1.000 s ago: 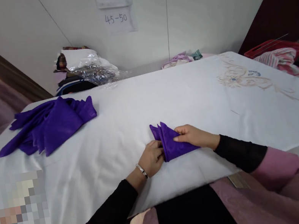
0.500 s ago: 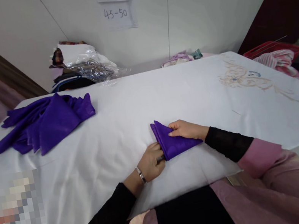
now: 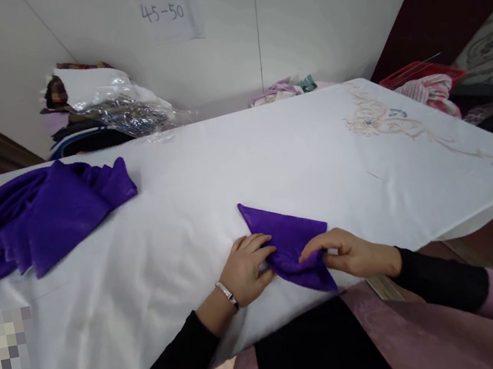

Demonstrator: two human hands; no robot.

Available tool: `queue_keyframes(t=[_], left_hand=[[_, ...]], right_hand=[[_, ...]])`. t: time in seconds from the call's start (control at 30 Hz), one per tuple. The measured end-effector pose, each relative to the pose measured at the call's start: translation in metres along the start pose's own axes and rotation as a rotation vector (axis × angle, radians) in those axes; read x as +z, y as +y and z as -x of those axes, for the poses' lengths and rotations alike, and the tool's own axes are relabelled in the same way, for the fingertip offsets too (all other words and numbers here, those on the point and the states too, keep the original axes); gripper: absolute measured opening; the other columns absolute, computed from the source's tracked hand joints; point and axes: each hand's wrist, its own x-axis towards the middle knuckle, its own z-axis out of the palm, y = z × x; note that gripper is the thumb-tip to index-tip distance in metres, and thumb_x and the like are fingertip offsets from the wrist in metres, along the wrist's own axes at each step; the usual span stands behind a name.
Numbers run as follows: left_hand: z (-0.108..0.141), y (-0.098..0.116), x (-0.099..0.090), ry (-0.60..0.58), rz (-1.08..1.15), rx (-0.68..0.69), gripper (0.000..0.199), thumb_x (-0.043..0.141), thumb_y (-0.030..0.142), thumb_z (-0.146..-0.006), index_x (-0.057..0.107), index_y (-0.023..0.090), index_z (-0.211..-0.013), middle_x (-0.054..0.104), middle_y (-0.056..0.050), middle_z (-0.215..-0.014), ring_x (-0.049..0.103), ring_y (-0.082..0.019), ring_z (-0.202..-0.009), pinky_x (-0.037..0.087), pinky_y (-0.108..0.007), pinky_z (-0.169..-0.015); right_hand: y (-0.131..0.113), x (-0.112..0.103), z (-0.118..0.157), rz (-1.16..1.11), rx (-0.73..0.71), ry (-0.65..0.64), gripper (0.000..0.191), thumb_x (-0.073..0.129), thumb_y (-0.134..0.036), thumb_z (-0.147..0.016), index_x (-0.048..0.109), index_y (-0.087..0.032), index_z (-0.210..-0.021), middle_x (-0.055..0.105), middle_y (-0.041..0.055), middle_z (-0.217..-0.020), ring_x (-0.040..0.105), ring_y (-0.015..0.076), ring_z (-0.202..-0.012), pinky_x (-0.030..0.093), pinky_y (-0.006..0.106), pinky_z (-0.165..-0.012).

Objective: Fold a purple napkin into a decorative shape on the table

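Note:
A folded purple cloth napkin [image 3: 289, 229] lies on the white-covered table [image 3: 206, 172] near its front edge, one corner pointing up and left and another toward my body. My left hand [image 3: 248, 269] is at the napkin's left side, its fingers over the edge and the thumb lower down, gripping the cloth. At the right side, my right hand [image 3: 349, 252] pinches a fold between thumb and fingers. The cloth between the hands is rumpled along its lower part. Part of the fold is hidden under my right fingers.
A loose pile of purple cloths [image 3: 55, 209] lies at the table's left. Behind the table are a stack of folded fabrics [image 3: 91, 91] with clear plastic and some lilac cloth [image 3: 275, 91]. A red basket [image 3: 417, 70] with striped cloth [image 3: 430, 90] stands beyond the right side.
The napkin has gone from a compact folded triangle to a wider, slanted shape. My right hand has moved from its upper edge down toward me and right. The view has shifted right.

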Motion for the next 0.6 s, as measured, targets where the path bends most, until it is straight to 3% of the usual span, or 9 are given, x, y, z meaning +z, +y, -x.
queue_keyframes(t=[0.13, 0.3, 0.47, 0.6], left_hand=[[-0.001, -0.001, 0.005, 0.044, -0.144, 0.048, 0.035, 0.053, 0.014, -0.076, 0.062, 0.024, -0.108, 0.060, -0.006, -0.120, 0.051, -0.024, -0.114, 0.030, -0.050, -0.102], [-0.004, 0.005, 0.010, 0.099, -0.264, 0.124, 0.027, 0.053, 0.014, -0.079, 0.064, 0.020, -0.103, 0.063, -0.008, -0.109, 0.056, -0.023, -0.101, 0.035, -0.048, -0.100], [-0.004, 0.017, 0.016, 0.133, -0.228, 0.102, 0.027, 0.053, 0.010, -0.075, 0.064, 0.016, -0.099, 0.062, -0.009, -0.093, 0.055, -0.023, -0.093, 0.044, -0.044, -0.091], [-0.002, 0.022, 0.018, 0.121, -0.160, 0.090, 0.035, 0.053, 0.008, -0.071, 0.061, 0.018, -0.104, 0.063, -0.008, -0.099, 0.056, -0.024, -0.100, 0.044, -0.047, -0.094]], right_hand=[[0.006, 0.009, 0.023, 0.073, -0.106, 0.019, 0.027, 0.041, -0.030, -0.094, 0.060, -0.021, -0.110, 0.066, 0.0093, -0.107, 0.061, 0.0173, -0.100, 0.046, 0.033, -0.088], [0.009, 0.000, 0.032, 0.048, -0.043, 0.064, 0.029, 0.045, -0.037, -0.092, 0.061, -0.020, -0.109, 0.068, 0.0092, -0.105, 0.062, 0.0179, -0.097, 0.048, 0.033, -0.086], [0.003, -0.006, 0.032, 0.050, 0.017, 0.039, 0.025, 0.047, -0.032, -0.091, 0.062, -0.021, -0.108, 0.068, 0.0070, -0.102, 0.062, 0.0164, -0.093, 0.048, 0.032, -0.084], [0.000, -0.005, 0.024, 0.033, 0.031, 0.025, 0.023, 0.048, -0.028, -0.090, 0.063, -0.020, -0.105, 0.068, 0.0058, -0.097, 0.062, 0.0162, -0.089, 0.047, 0.031, -0.082]])
